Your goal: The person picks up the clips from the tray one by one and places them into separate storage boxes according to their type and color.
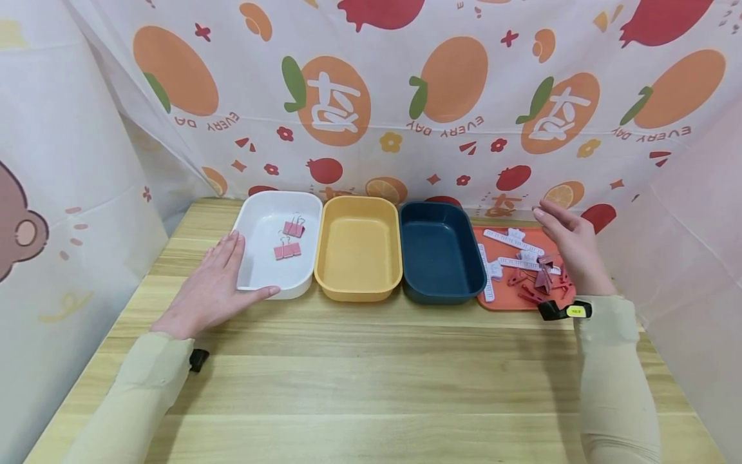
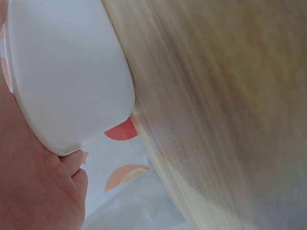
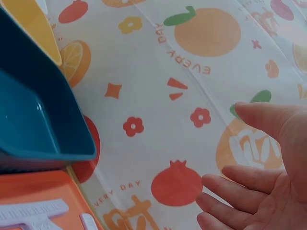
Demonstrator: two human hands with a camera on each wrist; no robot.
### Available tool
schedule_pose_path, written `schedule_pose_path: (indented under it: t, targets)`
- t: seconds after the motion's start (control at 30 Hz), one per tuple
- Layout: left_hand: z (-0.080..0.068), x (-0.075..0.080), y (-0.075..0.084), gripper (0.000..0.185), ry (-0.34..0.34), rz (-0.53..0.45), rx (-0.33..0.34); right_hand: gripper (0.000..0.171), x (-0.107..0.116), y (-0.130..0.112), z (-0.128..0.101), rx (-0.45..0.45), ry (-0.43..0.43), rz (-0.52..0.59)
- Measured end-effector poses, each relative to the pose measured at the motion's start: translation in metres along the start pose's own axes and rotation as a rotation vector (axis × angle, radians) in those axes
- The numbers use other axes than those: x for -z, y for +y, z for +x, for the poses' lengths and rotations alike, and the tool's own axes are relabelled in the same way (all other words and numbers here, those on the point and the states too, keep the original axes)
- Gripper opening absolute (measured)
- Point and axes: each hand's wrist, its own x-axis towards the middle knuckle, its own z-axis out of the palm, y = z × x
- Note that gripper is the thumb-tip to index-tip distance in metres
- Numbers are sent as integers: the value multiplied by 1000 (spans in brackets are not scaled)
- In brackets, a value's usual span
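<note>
My left hand (image 1: 217, 280) rests against the near left corner of a white tray (image 1: 253, 222), fingers straight along its left side and thumb along its front rim. Two pink binder clips (image 1: 288, 251) lie inside that tray. In the left wrist view, the palm (image 2: 38, 182) lies close along the tray's rim. My right hand (image 1: 574, 248) is raised above an orange tray (image 1: 504, 303), fingers loosely extended and nothing held. On this tray are white ruler-like clips (image 1: 513, 241), pink binder clips (image 1: 543, 281) and small red clips (image 1: 530, 294), partly behind the right wrist.
Between the white and orange trays stand a yellow tray (image 1: 358, 295) and a dark blue tray (image 1: 443, 298), side by side. All sit on a wooden table (image 1: 359, 380). A fruit-print curtain (image 1: 382, 84) hangs right behind them.
</note>
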Motion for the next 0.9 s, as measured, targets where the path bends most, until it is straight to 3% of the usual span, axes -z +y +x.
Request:
schedule_pose_path:
  t: [0.47, 0.9]
  targets:
    - [0, 2, 1, 123, 3, 4, -1, 72, 21, 21, 2, 2, 17, -108]
    - [1, 2, 2, 123, -5, 7, -2, 81, 39, 38, 0, -91, -15, -221]
